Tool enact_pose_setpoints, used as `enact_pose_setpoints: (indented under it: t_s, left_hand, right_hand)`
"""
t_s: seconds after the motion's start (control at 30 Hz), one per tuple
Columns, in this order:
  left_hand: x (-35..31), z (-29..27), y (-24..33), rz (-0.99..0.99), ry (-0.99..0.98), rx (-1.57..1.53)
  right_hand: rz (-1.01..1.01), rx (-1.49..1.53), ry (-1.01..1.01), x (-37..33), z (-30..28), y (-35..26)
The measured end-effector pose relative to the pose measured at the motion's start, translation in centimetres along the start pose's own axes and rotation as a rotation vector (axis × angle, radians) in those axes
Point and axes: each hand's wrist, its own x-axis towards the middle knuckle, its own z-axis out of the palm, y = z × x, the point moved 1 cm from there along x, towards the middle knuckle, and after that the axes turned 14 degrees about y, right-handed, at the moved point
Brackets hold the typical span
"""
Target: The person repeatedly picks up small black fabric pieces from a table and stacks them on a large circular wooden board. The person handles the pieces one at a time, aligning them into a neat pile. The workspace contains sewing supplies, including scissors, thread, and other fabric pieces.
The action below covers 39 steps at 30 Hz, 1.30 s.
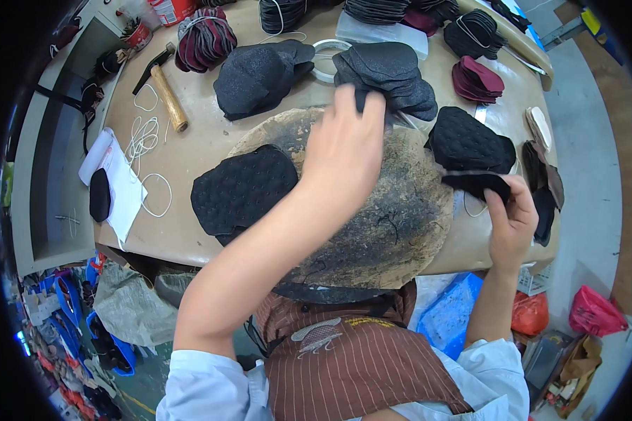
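Note:
My left hand (pixel 347 144) reaches across to a fanned pile of dark grey, shoe-shaped fabric pieces (pixel 393 67). Its fingers, slightly blurred, curl at the pile's near edge and seem to pinch one piece; the thumb is hidden. My right hand (pixel 514 217) pinches a thin black fabric piece (pixel 476 184) between thumb and fingers. Just beyond that piece lies a stack of black dimpled fabric pieces (pixel 470 140). Left of my left forearm is another black dimpled stack (pixel 242 189), partly over the edge of a round, worn wooden block (pixel 407 203).
A second dark grey pile (pixel 256 77) and a roll of white tape (pixel 324 59) lie behind the block. At left are a hammer (pixel 167 95), white cord (pixel 142 137) and paper (pixel 123 186). Maroon pieces (pixel 476 78) and tied bundles (pixel 205 38) line the far side.

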Motion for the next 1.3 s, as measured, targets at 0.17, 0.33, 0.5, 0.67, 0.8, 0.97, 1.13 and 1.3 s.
enact_pose_setpoints:
  t_s: [0.17,0.33,0.5,0.67,0.8,0.97,1.13,1.3]
  left_hand:
    - [-9.4,-1.6,-0.8,0.195,-0.049,0.068]
    - [-11.2,-1.3,-1.7,0.177,0.090,-0.018]
    - [-10.2,-2.3,-2.0,0.017,0.091,-0.162]
    - [-14.1,-5.7,0.5,0.134,-0.002,-0.142]
    - [-19.3,-5.3,1.2,0.091,-0.114,-0.137]
    - [-21.5,-6.0,0.7,0.017,-0.124,0.020]
    - [-21.9,-5.7,0.6,-0.070,-0.107,0.052]
    - [-22.1,-5.8,0.2,-0.081,-0.104,0.014]
  right_hand:
    - [0.548,0.045,-0.264,-1.3,0.6,0.5]
    - [0.479,-0.032,-0.191,-3.5,1.8,2.1]
    - [0.587,0.054,-0.228,-4.5,0.1,1.1]
    - [0.562,0.248,-0.443,-4.7,-3.8,1.3]
    - [0.663,0.160,-0.457,-4.1,-0.9,-1.5]
    - [0.601,0.037,-0.718,-3.9,5.8,-2.3]
    - [0.476,-0.017,-0.773,-4.3,10.5,-1.3]
    - [0.431,-0.098,-0.758,-4.8,10.9,-1.2]
